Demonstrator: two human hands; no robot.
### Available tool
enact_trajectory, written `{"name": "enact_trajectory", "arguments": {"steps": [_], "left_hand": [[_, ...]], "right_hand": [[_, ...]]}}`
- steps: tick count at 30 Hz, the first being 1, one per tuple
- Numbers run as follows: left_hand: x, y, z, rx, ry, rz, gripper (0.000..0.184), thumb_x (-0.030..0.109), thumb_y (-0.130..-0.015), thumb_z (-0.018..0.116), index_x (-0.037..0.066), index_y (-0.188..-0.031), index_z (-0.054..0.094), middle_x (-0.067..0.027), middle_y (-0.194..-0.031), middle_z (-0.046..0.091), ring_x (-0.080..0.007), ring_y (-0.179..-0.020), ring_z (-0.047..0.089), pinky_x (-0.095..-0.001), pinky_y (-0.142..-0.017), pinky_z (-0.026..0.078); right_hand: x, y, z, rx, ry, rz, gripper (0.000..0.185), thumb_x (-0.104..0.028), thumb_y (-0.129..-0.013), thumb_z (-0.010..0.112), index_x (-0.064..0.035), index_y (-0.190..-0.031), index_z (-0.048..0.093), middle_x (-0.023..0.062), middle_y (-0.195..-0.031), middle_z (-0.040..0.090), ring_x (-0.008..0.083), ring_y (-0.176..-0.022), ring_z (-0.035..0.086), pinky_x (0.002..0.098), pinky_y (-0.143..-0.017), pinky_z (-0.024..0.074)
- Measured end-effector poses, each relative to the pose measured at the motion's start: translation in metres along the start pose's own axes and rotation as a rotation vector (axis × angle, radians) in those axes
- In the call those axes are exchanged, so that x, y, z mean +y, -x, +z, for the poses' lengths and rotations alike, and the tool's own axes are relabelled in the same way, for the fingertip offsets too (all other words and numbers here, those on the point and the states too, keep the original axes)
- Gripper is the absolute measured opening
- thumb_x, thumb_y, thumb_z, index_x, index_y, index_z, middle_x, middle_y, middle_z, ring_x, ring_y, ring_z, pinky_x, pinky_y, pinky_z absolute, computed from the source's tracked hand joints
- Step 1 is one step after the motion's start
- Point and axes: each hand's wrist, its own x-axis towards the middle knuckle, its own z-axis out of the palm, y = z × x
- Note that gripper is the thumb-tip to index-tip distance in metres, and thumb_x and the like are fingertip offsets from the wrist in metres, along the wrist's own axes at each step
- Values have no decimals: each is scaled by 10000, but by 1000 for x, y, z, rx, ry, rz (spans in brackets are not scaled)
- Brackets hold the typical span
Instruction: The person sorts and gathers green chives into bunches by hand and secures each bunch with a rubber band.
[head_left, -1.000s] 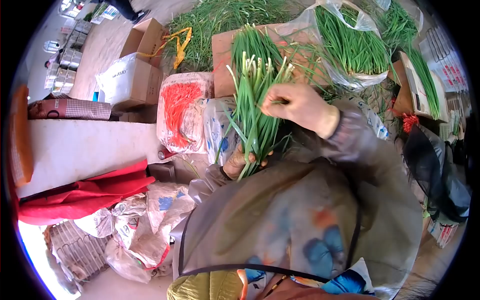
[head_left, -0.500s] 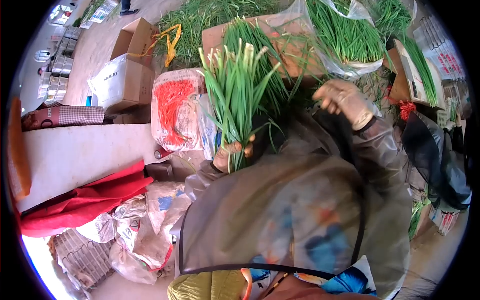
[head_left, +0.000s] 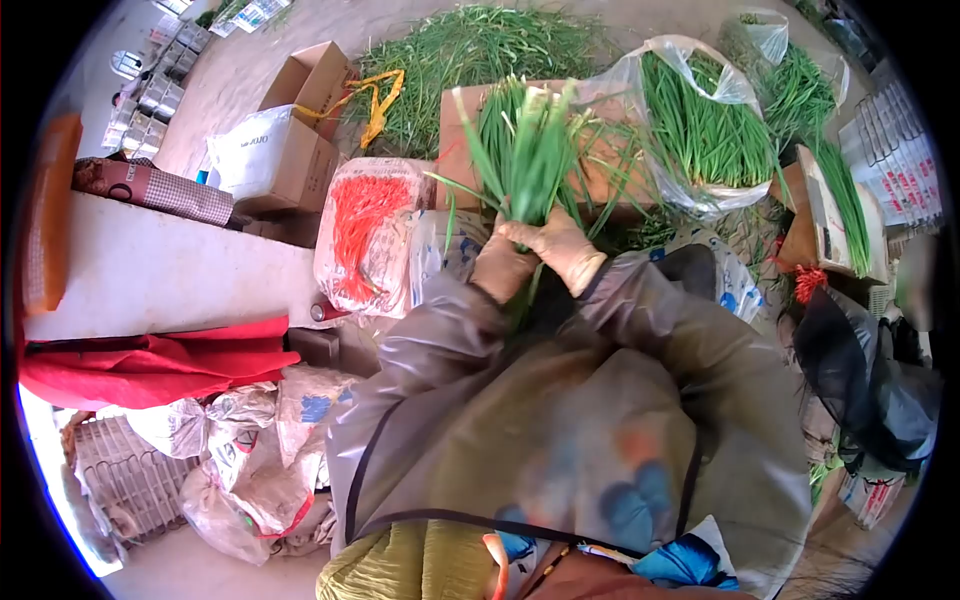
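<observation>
A bunch of long green stalks (head_left: 535,165) with pale ends pointing away from me stands upright in both hands. My left hand (head_left: 503,262) is wrapped round its lower part. My right hand (head_left: 562,248) closes round the same bunch from the right, its fingers touching the left hand. Both hands look gloved. Behind the bunch, more green stalks (head_left: 497,125) lie on a cardboard sheet (head_left: 455,140). To the left, red ties (head_left: 362,215) rest on a wrapped pale package (head_left: 400,185).
Loose greens (head_left: 470,45) are heaped at the back. An open plastic bag of stalks (head_left: 705,130) stands at back right, near a box with stalks (head_left: 835,200). Cardboard boxes (head_left: 310,170), a white surface (head_left: 180,270) and red cloth (head_left: 160,370) are on the left.
My right hand has come from the right onto the bunch and closed round it. The bunch and my left hand have moved right and away from my body.
</observation>
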Motion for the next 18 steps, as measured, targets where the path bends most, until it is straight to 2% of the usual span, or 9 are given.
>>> {"name": "enact_trajectory", "arguments": {"steps": [2, 5, 7, 9, 11, 12, 13, 15, 18], "left_hand": [[-28, -21, 31, 95, -517, 357, 606, 50, -733, 613, 43, -1272, 336, -176, -891, 579, -295, -744, 629, -401, -608, 510], [25, -34, 49, -65, -947, -203, 558, 89, -787, 529, 8, -1295, 312, -243, -1056, 544, -340, -827, 620, -402, -669, 511], [92, -36, 43, -267, -858, -256, 614, 82, -777, 536, 16, -1323, 263, -285, -1105, 507, -386, -856, 604, -440, -678, 511], [123, -12, 18, -528, -681, 172, 756, 222, -763, 646, 80, -1377, 229, -287, -1216, 440, -415, -962, 555, -437, -811, 475], [124, -7, -22, -592, -227, 519, 517, 256, -823, 625, 52, -1270, 463, -244, -1234, 472, -321, -1037, 544, -370, -874, 441], [141, -2, -53, -645, 79, 177, 409, 154, -843, 604, 38, -1223, 508, -189, -1188, 530, -220, -1020, 551, -333, -867, 447], [121, 6, -70, -401, 493, 31, 370, 59, -840, 590, 30, -1202, 521, -129, -1140, 564, -157, -994, 539, -304, -852, 452], [93, 0, -104, 153, 692, -153, 320, 26, -859, 554, 7, -1177, 519, -100, -1125, 560, -155, -996, 533, -270, -870, 437], [50, -17, -102, 287, 318, -62, 363, 77, -854, 588, 7, -1198, 495, -86, -1141, 548, -174, -1047, 510, -291, -927, 389]], "right_hand": [[10, -9, 0, 209, -241, 100, 452, -135, -704, 763, 1, -1073, 540, 80, -977, 611, 188, -897, 559, 308, -824, 434], [1, -18, -16, 445, -821, 359, 236, -70, -727, 710, -41, -928, 590, 42, -799, 611, 168, -681, 582, 308, -625, 494], [9, -19, -51, 376, -825, 380, 141, -162, -803, 640, -64, -885, 581, 21, -802, 588, 154, -685, 553, 289, -651, 486], [-5, -19, -97, 183, -854, 263, 183, -255, -817, 618, -88, -861, 555, 27, -698, 548, 120, -583, 516, 266, -573, 455], [-16, -6, -157, 3, -884, 307, 270, -281, -822, 604, -64, -976, 555, 12, -715, 532, 90, -582, 476, 253, -574, 427], [-33, 7, -172, -17, -824, 267, 345, -277, -820, 602, -46, -1066, 528, 9, -741, 533, 86, -591, 462, 245, -581, 415], [-56, 24, -180, -38, -763, 235, 428, -273, -819, 600, -28, -1156, 500, 5, -766, 534, 82, -599, 448, 237, -587, 402], [-77, 55, -192, -74, -677, 222, 669, -286, -784, 616, -28, -1341, 349, 1, -829, 537, 76, -599, 430, 228, -579, 375], [-91, 76, -196, -229, -584, 236, 731, -316, -734, 659, 8, -1317, 358, 17, -808, 542, 87, -571, 435, 238, -553, 376]]}}
